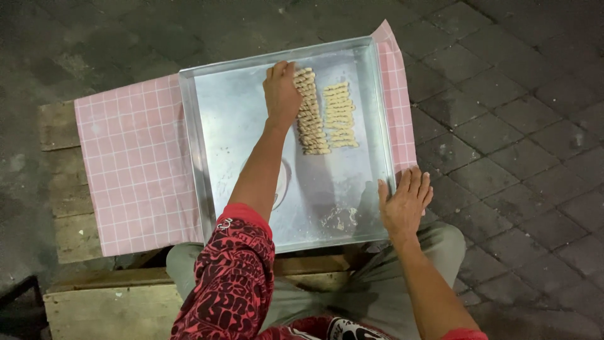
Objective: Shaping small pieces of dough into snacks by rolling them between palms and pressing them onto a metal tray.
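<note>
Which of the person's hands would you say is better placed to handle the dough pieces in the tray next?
Probably the left hand: it already touches the dough rows, while the right hand rests flat on the tray rim.

Bare metal fills the tray's (214, 126) left half and near end; two rows of twisted dough pieces (325, 113) block the far right, beside the left hand (281, 93).
</note>
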